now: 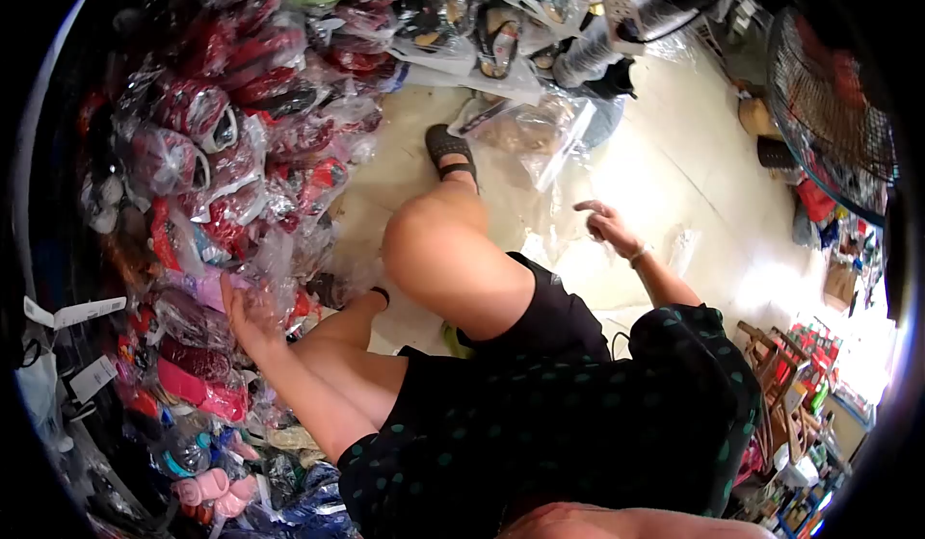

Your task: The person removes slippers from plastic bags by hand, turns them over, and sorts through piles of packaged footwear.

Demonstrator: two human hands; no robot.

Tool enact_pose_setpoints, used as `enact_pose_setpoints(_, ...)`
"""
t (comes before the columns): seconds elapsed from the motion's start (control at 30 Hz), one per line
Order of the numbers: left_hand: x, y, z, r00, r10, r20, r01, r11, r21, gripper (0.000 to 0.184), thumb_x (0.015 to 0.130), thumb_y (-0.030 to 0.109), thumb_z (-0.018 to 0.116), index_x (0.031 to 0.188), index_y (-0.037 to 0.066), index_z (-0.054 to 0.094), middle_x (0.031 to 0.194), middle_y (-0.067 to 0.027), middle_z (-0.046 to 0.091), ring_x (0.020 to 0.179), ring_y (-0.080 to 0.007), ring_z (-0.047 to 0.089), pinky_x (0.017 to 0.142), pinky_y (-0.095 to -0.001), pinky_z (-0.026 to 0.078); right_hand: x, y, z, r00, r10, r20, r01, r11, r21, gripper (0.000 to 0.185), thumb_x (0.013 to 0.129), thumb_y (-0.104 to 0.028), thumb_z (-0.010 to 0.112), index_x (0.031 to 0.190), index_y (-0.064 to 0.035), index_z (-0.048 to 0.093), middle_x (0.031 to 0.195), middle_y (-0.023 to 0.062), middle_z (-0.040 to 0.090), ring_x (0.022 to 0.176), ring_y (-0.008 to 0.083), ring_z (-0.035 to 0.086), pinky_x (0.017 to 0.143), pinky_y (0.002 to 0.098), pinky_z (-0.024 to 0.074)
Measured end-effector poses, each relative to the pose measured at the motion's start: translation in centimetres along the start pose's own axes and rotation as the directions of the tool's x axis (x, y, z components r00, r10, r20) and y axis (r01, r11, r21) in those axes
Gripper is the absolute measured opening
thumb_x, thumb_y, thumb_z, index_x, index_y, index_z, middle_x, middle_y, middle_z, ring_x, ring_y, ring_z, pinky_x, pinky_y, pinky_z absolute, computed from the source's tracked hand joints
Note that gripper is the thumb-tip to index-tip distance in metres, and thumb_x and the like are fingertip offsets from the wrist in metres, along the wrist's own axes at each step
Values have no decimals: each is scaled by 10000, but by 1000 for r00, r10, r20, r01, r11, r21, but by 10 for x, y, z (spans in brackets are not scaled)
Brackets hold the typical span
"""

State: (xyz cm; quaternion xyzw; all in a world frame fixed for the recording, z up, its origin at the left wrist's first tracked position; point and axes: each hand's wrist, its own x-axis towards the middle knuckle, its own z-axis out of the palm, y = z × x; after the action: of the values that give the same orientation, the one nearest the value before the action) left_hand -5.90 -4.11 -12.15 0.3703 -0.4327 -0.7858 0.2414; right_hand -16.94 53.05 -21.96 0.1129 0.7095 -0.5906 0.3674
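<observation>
My left hand (249,319) reaches into a heap of shoes in clear plastic bags, with its fingers stretched out. It lies against a pink bagged item (214,287), whose kind I cannot make out. Crinkled clear plastic (277,279) is beside these fingers. A bright pink bagged shoe (202,392) lies below that hand in the view. My right hand (609,228) is held over the pale floor (665,173), index finger extended and the others partly bent; nothing shows in it. On that wrist is a thin bracelet.
Red and white bagged shoes (198,115) are piled along the left. Bagged sandals (498,43) and a large clear bag (540,130) lie near my foot (451,154). A caged fan (833,105) stands at upper right, a wooden stool (780,370) at lower right.
</observation>
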Motion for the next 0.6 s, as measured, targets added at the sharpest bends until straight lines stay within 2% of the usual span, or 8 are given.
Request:
enact_pose_setpoints(0.07, -2, -1, -10, 999, -18, 27, 18, 1000, 7, 484, 843, 101, 533, 1306, 102, 392, 811, -4, 500, 726, -112, 496, 886, -399, 436, -19, 45, -36, 988, -71, -136, 40, 975, -220, 314, 850, -18, 400, 1134, -38, 532, 618, -31, 436, 538, 49, 369, 503, 199, 338)
enact_pose_setpoints(0.23, -6, -4, 3, 999, 8, 49, -11, 998, 63, 484, 831, 97, 542, 1295, 113, 409, 858, 4, 510, 772, -116, 497, 905, -404, 433, -43, 54, -36, 915, -176, -363, 60, 949, -309, 274, 857, -39, 412, 1087, -53, 561, 688, 25, 502, 659, 115, 478, 623, 271, 429)
enact_pose_setpoints(0.3, -14, -7, 19, 996, 12, -84, 1, 989, 149, 483, 820, 92, 550, 1286, 111, 422, 863, 1, 520, 756, -125, 502, 899, -407, 435, -31, 49, -27, 881, -221, -418, 59, 928, -367, 266, 848, -23, 436, 1081, -58, 561, 745, 62, 528, 707, 143, 510, 662, 285, 438)
enact_pose_setpoints(0.33, -29, -7, 39, 993, 50, -104, -31, 984, 178, 444, 809, 58, 549, 1245, 102, 479, 833, 0, 521, 747, -116, 500, 843, -347, 453, -27, 34, -16, 797, -443, -411, 207, 839, -502, 313, 801, 9, 480, 1093, -71, 557, 814, 107, 540, 705, 209, 531, 656, 299, 443)
enact_pose_setpoints(0.37, -26, -14, 35, 991, 71, -114, -49, 982, 182, 444, 809, 58, 549, 1245, 102, 479, 833, 0, 521, 747, -116, 500, 843, -347, 453, -22, 16, -6, 801, -450, -396, 226, 839, -495, 313, 801, 9, 480, 1093, -71, 557, 814, 107, 540, 705, 209, 531, 656, 299, 443)
enact_pose_setpoints(0.43, -20, -32, 17, 957, 236, 172, -289, 848, 444, 393, 809, 36, 543, 1200, 72, 527, 829, -3, 534, 779, -103, 509, 778, -267, 444, -15, -27, 16, 688, -681, -252, 396, 643, -656, 366, 738, 29, 520, 1086, -77, 563, 890, 132, 542, 718, 269, 540, 644, 318, 447)
enact_pose_setpoints(0.5, -40, -37, 38, 990, 103, 99, -142, 785, 603, 343, 821, 33, 538, 1164, 35, 552, 903, -16, 569, 835, -89, 513, 735, -212, 422, -9, -75, 40, 717, -664, -211, 441, 667, -601, 391, 696, 34, 541, 1066, -87, 570, 861, 132, 532, 720, 292, 541, 628, 341, 444)
enact_pose_setpoints(0.6, -48, -61, 51, 947, 138, 289, -298, 711, 637, 331, 859, 103, 527, 1174, -2, 530, 997, -40, 576, 854, -96, 503, 781, -230, 411, 9, -151, 72, 660, -751, -25, 552, 507, -662, 393, 663, 35, 547, 1035, -92, 567, 807, 116, 515, 704, 288, 539, 607, 359, 438)
